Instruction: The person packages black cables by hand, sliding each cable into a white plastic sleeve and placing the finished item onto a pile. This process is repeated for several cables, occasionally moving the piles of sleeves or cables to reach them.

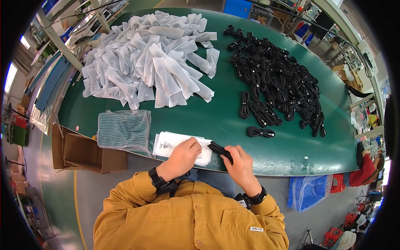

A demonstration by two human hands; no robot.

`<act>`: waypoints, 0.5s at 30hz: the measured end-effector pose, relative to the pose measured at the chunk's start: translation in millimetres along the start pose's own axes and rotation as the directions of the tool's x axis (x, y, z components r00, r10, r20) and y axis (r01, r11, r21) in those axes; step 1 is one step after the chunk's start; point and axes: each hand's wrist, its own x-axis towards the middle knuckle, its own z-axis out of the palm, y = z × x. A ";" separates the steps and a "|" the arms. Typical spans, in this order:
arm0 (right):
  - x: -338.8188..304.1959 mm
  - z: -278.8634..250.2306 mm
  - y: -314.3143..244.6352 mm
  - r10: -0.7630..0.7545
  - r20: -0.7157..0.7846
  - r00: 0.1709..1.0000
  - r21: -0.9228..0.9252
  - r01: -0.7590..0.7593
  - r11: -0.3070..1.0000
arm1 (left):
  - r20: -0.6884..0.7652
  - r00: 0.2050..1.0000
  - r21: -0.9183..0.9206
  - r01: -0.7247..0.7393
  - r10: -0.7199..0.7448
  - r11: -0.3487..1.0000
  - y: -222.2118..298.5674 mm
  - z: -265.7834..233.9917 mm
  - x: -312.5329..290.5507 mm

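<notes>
My right hand point(242, 166) is closed round a coiled black cable bundle point(220, 150), whose far end points toward a stack of flat white plastic bags point(164, 143) at the table's near edge. Over that stack, my left hand point(183, 156) has its fingers pinched together at the edge of a white bag. The cable's tip is beside the bag's right edge; whether it is inside the opening I cannot tell. Farther back lies a large heap of whitish translucent pouches point(137, 58). To the right spreads a pile of coiled black cables point(279, 75), with one bundle point(261, 132) lying apart nearest me.
A clear plastic pack of green-striped material point(124, 130) lies left of the bag stack on the green table point(291, 154). Below the table's left edge stands an open cardboard box point(89, 152). A blue plastic bag point(308, 189) sits lower right, near a person's red sleeve point(359, 173).
</notes>
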 end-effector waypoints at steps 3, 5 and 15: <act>0.0 -0.3 -2.8 0.069 -0.027 0.997 0.077 -0.067 0.995 | 0.017 0.988 -0.160 0.154 -0.153 0.975 1.9 1.9 -1.7; 0.9 1.6 -5.4 0.048 -0.009 0.999 0.091 -0.047 0.995 | 0.010 0.981 -0.203 0.192 -0.194 0.960 1.8 3.0 -2.7; 4.9 4.2 0.7 0.020 0.080 0.997 0.387 -0.050 0.921 | -0.106 0.994 -0.259 -0.029 0.001 0.965 10.4 -5.9 3.9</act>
